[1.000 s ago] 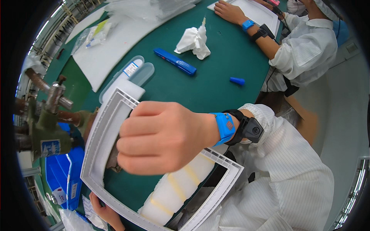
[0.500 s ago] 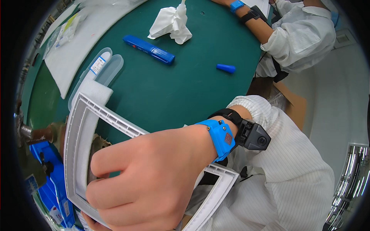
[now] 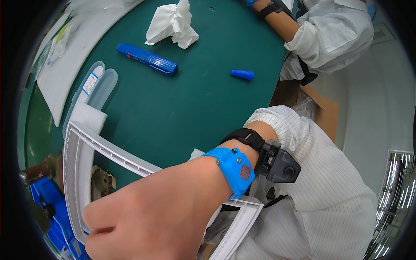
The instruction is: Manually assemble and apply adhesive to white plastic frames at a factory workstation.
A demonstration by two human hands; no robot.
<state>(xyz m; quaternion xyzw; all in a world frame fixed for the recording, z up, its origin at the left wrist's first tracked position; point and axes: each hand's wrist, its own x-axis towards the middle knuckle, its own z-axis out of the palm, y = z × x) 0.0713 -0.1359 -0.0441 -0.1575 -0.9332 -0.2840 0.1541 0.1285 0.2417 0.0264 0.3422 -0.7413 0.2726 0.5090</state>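
Note:
My right hand is closed over the lower part of a white plastic frame, knuckles up and fingers curled under. Whatever its fingertips pinch is hidden beneath the hand. A blue strap and a black strap with a small black device circle that wrist. The frame is four-sided with ribbed edges; its upper left corner lies near a piece of white foam. My left hand does not show.
On the green table lie a blue pen-shaped tool, a blue cap, a crumpled white wipe and a clear plastic case. White foam sheeting covers the far left. Another person's arm rests at the far right.
The view has shifted, so the table things sit further left. My right hand has moved down and left over the frame. Fingers at the lower left edge have gone out of sight.

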